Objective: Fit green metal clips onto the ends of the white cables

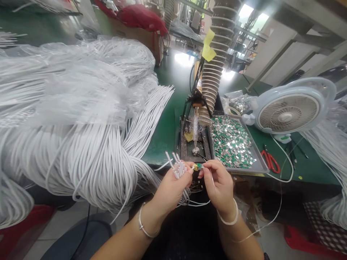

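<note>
Two bare hands work close together just off the near edge of the green tabletop (162,144). Our left hand (172,191) has its grip clamped around a bunch of white cable ends (177,169), their tips fanning upward, while our right hand (219,189) has its grip pinched shut on a small green circuit board (198,166), just beside those cable ends. From this view we cannot quite tell whether the board touches a wire. Ahead, a soldering iron (195,126) hangs tip-down in a stand, with a silvery blob of solder (195,151) at its tip, next to a metal tray (260,166) heaped with more green boards. Red-handled scissors (270,161) lie to the right near a white desk fan (287,116), and a huge coil of white cable (81,144) fills the left. We see three risks: a loose pinch could drop the tiny board into the clutter below, a careless reach could brush the hot iron, and a trailing cable could snag the tray and spill its boards.
</note>
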Available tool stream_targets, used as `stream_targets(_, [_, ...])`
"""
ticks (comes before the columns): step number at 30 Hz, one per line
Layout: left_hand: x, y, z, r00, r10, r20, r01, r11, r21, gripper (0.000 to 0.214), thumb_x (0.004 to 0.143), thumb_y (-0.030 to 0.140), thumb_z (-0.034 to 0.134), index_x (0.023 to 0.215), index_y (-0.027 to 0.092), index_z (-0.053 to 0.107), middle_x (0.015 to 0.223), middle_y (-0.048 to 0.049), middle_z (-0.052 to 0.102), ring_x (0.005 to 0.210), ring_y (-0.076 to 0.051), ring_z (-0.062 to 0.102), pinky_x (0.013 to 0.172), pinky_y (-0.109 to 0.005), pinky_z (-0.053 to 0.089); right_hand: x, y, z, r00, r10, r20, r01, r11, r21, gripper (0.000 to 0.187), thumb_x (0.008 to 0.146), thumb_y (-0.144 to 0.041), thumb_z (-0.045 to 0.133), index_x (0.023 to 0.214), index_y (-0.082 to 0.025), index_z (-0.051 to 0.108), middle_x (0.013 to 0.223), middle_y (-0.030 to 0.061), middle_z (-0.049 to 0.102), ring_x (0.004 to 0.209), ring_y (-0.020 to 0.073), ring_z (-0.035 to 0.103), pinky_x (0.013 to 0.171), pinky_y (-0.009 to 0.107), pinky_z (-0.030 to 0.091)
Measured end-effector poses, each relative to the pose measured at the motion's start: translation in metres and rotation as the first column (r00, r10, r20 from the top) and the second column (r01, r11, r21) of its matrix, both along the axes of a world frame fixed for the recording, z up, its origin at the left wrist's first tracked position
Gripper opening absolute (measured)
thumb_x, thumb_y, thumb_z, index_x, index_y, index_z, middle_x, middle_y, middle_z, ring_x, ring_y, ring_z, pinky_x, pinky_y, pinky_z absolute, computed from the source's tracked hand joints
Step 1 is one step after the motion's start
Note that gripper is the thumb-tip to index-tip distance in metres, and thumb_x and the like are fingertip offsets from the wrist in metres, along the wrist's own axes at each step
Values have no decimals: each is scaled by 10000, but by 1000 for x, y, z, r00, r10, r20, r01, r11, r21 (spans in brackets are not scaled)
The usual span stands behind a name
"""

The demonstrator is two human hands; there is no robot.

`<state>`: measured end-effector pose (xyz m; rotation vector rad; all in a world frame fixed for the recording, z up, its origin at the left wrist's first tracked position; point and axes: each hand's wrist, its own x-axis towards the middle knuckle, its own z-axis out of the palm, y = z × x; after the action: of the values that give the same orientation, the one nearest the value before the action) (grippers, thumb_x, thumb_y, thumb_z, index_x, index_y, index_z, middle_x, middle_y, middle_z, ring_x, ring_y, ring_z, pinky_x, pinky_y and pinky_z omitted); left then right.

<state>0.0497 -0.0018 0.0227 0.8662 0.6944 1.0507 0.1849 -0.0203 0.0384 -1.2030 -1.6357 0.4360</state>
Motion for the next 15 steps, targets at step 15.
stream_targets(15, [0,-2,11,997,72,-8,-72,997,-31,96,814,222,584,879,199,651,808,11,579,637,-85,482,659,-222,390,-4,0,-4,996,1,-87,-3,999,-32,129,846,-90,489,904,-196,535,768,0,515,645,107,557,589,246,482])
